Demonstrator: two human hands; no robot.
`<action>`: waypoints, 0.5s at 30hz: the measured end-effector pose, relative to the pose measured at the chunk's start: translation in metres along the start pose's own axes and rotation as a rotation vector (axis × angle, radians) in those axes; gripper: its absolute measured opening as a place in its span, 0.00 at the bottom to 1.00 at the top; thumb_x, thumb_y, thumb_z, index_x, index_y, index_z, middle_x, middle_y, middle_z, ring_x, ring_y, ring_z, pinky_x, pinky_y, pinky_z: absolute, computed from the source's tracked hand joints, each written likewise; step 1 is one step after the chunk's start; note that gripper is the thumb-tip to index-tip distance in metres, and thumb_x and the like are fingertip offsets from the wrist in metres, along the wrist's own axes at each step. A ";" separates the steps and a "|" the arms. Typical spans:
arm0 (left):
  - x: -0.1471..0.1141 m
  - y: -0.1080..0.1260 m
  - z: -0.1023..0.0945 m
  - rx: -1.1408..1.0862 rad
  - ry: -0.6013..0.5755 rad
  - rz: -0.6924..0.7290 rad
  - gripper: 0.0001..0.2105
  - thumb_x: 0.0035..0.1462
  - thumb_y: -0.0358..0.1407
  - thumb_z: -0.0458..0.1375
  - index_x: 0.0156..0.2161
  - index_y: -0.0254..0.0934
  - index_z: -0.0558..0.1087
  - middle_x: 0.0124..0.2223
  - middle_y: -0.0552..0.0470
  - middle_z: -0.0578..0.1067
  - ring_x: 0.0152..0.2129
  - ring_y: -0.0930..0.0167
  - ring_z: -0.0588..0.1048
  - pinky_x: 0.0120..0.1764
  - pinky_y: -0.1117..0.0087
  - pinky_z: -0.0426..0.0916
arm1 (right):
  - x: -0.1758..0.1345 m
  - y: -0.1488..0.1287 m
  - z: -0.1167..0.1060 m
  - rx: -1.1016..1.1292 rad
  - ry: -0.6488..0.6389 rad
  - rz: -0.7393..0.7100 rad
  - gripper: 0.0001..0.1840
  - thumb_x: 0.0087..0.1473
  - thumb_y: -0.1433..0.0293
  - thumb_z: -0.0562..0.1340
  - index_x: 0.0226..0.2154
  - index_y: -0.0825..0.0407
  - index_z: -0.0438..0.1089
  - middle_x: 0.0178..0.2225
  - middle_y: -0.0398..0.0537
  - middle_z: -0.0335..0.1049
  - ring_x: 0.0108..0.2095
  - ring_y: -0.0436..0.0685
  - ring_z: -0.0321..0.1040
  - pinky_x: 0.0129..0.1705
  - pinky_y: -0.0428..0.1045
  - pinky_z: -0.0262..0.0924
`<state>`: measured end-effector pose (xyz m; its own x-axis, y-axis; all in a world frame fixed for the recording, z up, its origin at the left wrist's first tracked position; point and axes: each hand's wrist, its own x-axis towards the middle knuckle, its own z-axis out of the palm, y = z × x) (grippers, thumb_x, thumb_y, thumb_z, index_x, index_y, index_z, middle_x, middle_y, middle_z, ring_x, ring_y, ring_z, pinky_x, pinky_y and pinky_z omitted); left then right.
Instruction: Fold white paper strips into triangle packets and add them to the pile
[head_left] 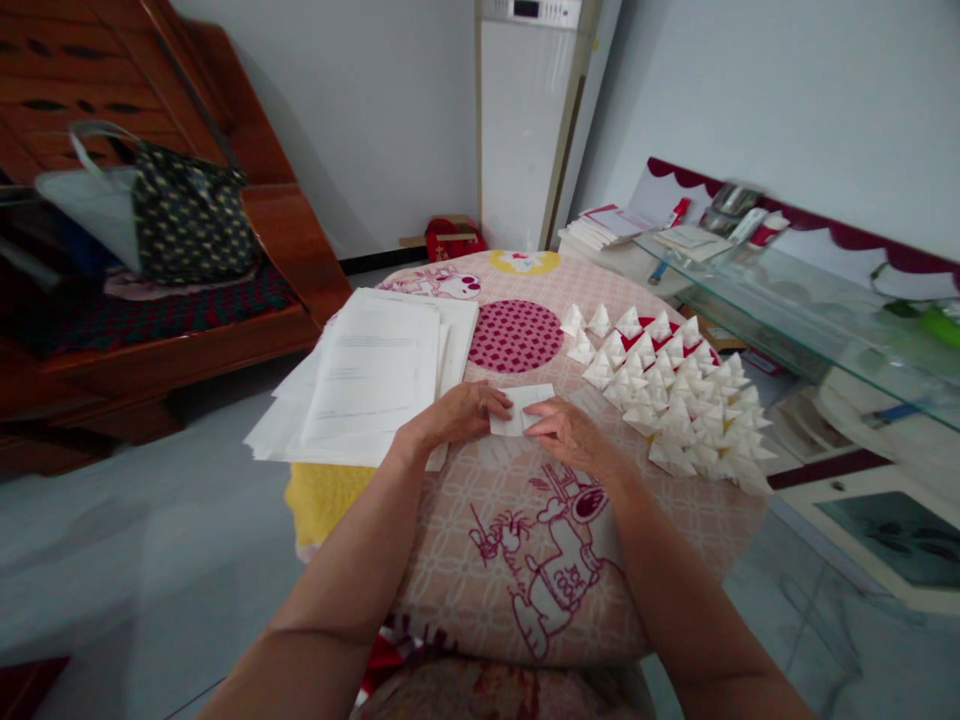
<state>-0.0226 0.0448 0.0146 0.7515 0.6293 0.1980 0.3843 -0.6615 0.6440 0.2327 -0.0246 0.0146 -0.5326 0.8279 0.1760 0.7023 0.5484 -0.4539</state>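
Observation:
A small folded sheet of white paper lies on the patterned tablecloth between my two hands. My left hand has its fingers closed on the paper's left side. From the right, my right hand grips the paper's right part, its fingertips pressed together over it. To the left of my left hand is a stack of white sheets, the top one faintly printed. Rows of folded white paper boats with pointed peaks stand close together to the right.
A round table with a pink cartoon tablecloth is in front of me. Right of it is a glass-topped cabinet holding papers and jars. A wooden bench with a dark patterned bag stands at left, a white tall unit behind.

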 end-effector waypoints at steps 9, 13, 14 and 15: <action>0.004 0.008 0.002 -0.107 -0.002 -0.041 0.10 0.51 0.27 0.63 0.36 0.41 0.84 0.45 0.50 0.84 0.38 0.69 0.81 0.43 0.69 0.75 | -0.002 0.003 -0.001 0.015 -0.038 0.017 0.17 0.54 0.81 0.63 0.39 0.49 0.83 0.55 0.53 0.77 0.55 0.61 0.73 0.60 0.57 0.65; 0.009 0.012 0.004 -0.110 0.030 -0.082 0.04 0.54 0.31 0.63 0.33 0.38 0.82 0.35 0.52 0.82 0.33 0.70 0.79 0.39 0.70 0.72 | -0.003 0.000 -0.005 0.044 -0.035 0.066 0.17 0.52 0.82 0.63 0.35 0.48 0.84 0.54 0.52 0.78 0.54 0.62 0.73 0.59 0.56 0.66; 0.010 0.012 0.004 -0.097 0.039 -0.098 0.05 0.55 0.32 0.62 0.33 0.38 0.81 0.33 0.53 0.81 0.31 0.71 0.78 0.38 0.70 0.71 | -0.002 -0.002 -0.006 0.060 -0.031 0.078 0.17 0.51 0.82 0.63 0.33 0.47 0.83 0.52 0.51 0.79 0.52 0.61 0.74 0.57 0.55 0.66; 0.010 0.013 0.005 -0.081 0.051 -0.113 0.05 0.56 0.32 0.61 0.33 0.37 0.81 0.32 0.53 0.81 0.30 0.71 0.77 0.36 0.71 0.70 | -0.001 -0.005 -0.007 0.085 -0.006 0.102 0.16 0.49 0.82 0.63 0.31 0.47 0.83 0.49 0.49 0.80 0.49 0.60 0.75 0.55 0.54 0.67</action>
<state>-0.0076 0.0408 0.0214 0.6770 0.7191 0.1571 0.4189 -0.5519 0.7211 0.2335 -0.0275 0.0229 -0.4632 0.8781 0.1200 0.7106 0.4489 -0.5418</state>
